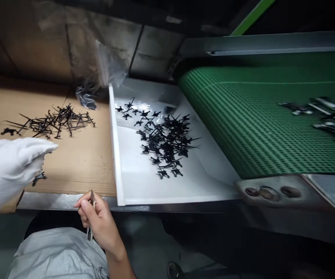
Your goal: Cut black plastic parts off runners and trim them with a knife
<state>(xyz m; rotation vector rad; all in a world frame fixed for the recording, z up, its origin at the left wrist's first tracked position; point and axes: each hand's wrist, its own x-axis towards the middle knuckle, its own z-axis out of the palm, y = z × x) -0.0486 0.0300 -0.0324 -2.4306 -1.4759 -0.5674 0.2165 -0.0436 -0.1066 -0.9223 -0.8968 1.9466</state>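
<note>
My left hand (14, 166), in a white glove, is closed over the cardboard at the left with its fingers together. A small black plastic part (39, 177) shows below its fingers and is partly hidden by the glove. My bare right hand (97, 217) grips a slim craft knife (92, 197) at the front edge, the blade tip pointing up and away from me. Just beyond my left hand lies a loose pile of thin black plastic parts (59, 121). More black parts, star-shaped at their ends, are heaped in a white tray (138, 190) to the right.
Brown cardboard (83, 166) covers the bench at the left. A clear plastic bag (109, 69) stands behind the tray's corner. Farther right a green conveyor belt (213, 104) carries several blurred black parts (330, 116). Its metal end bracket (274, 193) juts out beside the tray.
</note>
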